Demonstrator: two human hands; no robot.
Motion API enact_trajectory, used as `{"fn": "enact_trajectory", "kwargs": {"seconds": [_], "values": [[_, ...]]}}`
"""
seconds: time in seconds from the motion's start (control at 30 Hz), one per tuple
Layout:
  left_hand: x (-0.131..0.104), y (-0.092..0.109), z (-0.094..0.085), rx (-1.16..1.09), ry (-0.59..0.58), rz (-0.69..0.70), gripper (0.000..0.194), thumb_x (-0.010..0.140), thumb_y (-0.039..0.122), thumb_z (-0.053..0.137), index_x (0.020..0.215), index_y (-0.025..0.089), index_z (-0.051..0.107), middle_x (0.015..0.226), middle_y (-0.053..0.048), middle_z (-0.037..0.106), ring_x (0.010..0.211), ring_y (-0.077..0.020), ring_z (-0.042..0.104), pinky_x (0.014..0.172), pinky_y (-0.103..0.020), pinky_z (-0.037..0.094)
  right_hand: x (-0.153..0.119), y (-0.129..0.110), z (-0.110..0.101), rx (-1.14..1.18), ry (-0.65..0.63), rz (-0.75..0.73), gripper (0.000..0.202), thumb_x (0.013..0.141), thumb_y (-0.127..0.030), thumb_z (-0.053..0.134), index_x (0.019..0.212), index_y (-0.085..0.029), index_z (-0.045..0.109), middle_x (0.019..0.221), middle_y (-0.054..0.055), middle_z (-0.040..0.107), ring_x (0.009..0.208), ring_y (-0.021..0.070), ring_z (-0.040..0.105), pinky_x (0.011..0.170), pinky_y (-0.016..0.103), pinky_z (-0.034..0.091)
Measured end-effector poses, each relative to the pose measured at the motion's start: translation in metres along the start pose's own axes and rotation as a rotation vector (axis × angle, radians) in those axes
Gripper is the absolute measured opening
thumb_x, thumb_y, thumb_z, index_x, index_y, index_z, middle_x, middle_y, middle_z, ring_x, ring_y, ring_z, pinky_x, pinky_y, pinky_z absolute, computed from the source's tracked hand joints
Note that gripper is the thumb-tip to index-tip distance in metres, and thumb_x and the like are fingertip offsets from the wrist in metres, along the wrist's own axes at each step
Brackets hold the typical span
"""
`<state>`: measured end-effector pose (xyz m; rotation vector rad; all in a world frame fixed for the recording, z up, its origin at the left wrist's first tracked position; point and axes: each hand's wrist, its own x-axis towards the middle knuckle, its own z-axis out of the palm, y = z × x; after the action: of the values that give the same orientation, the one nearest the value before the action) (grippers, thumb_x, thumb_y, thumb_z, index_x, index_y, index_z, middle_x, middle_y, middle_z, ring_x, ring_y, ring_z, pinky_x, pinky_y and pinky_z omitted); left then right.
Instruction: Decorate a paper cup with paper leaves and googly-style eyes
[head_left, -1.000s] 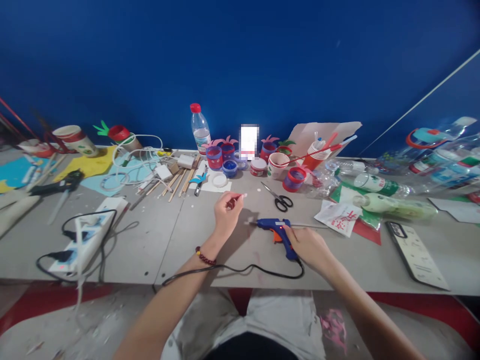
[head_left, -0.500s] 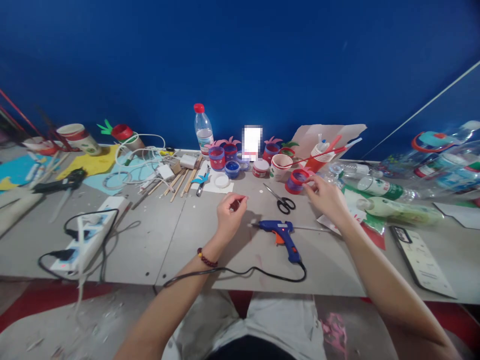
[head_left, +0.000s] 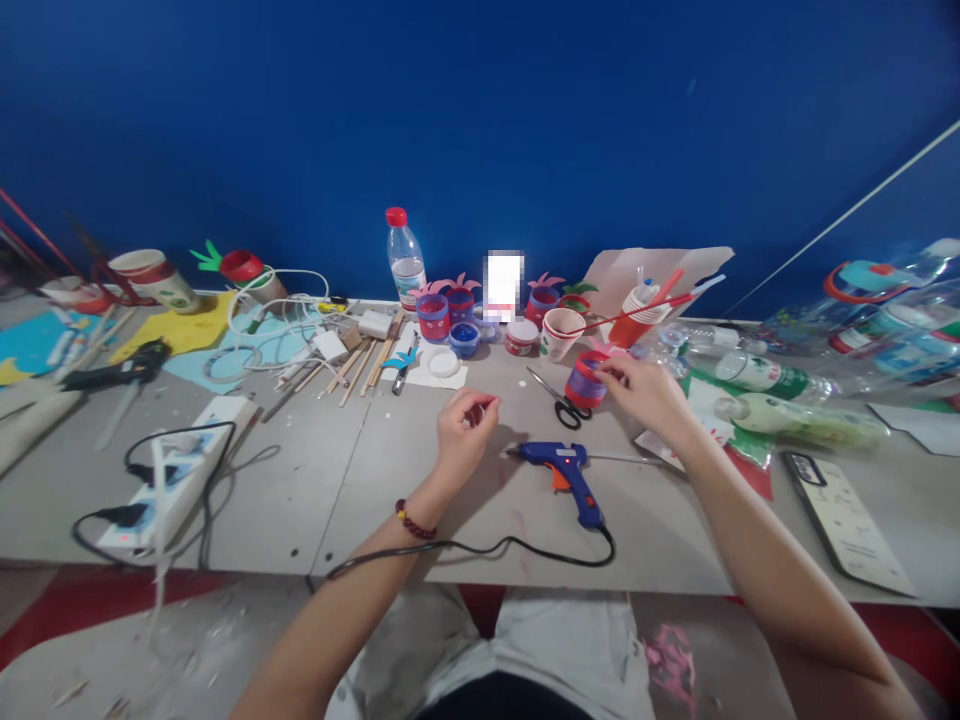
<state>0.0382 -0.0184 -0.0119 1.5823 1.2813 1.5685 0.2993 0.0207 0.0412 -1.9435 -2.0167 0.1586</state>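
My right hand point(head_left: 641, 388) pinches the rim of a small red and purple painted cup point(head_left: 583, 383), which leans slightly beside the handles of the black scissors point(head_left: 568, 408). Whether the cup touches the table is hard to tell. My left hand point(head_left: 463, 432) is closed in a pinch above the table; anything between its fingertips is too small to make out. Between my forearms lies a blue glue gun point(head_left: 566, 462) with an orange trigger, its nozzle pointing left towards my left hand. A white paper cup point(head_left: 559, 335) stands behind the painted cup.
Several painted cups point(head_left: 433, 317), a paint jar point(head_left: 465, 340) and a bottle point(head_left: 406, 265) line the wall. Plastic bottles point(head_left: 757, 372) and a phone point(head_left: 847, 525) lie right. At left are a power strip point(head_left: 184, 470) and sticks point(head_left: 365, 365). The glue gun's cord point(head_left: 480, 548) runs along the front.
My right hand has drawn the painted cup slightly left and nearer to me, and the cup now tilts. The left hand has barely moved.
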Motion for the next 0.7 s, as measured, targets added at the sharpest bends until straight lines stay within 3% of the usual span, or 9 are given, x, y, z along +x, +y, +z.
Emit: {"fn": "enact_trajectory", "kwargs": {"seconds": [0.13,0.37,0.5,0.7], "values": [[-0.002,0.004,0.000,0.017,-0.014,0.088,0.015,0.084,0.027,0.061,0.074,0.017,0.066,0.067,0.001,0.055,0.056,-0.0081,0.045,0.053,-0.022,0.038,-0.010,-0.009,-0.009,0.204,-0.009,-0.092,0.028,0.087,-0.041,0.053,0.088,-0.020,0.071,0.067,0.003,0.064,0.057,0.0163,0.052,0.058,0.028,0.037],[-0.006,0.012,-0.006,0.116,-0.003,0.370,0.009,0.084,0.019,0.060,0.083,0.018,0.069,0.073,-0.001,0.061,0.057,-0.0081,0.049,0.055,-0.022,0.043,-0.015,-0.028,-0.002,0.719,-0.250,-0.145,0.032,0.086,-0.047,0.055,0.091,-0.017,0.064,0.060,-0.002,0.054,0.050,0.0104,0.043,0.047,0.023,0.034],[-0.009,0.010,-0.008,0.167,-0.029,0.539,0.011,0.084,0.014,0.060,0.091,0.019,0.068,0.078,-0.003,0.064,0.064,-0.0094,0.055,0.058,-0.021,0.045,-0.020,-0.036,0.011,0.793,-0.298,-0.197,0.027,0.089,-0.043,0.054,0.087,-0.017,0.061,0.066,0.000,0.056,0.057,0.0115,0.049,0.053,0.023,0.039],[-0.010,0.008,-0.008,0.300,-0.051,0.681,0.013,0.084,0.014,0.060,0.094,0.019,0.067,0.077,-0.004,0.066,0.068,-0.0111,0.060,0.063,-0.022,0.048,-0.025,-0.041,0.023,0.760,-0.246,-0.230,0.028,0.087,-0.042,0.054,0.083,-0.016,0.062,0.070,0.001,0.058,0.059,0.0120,0.049,0.056,0.024,0.040]]}}
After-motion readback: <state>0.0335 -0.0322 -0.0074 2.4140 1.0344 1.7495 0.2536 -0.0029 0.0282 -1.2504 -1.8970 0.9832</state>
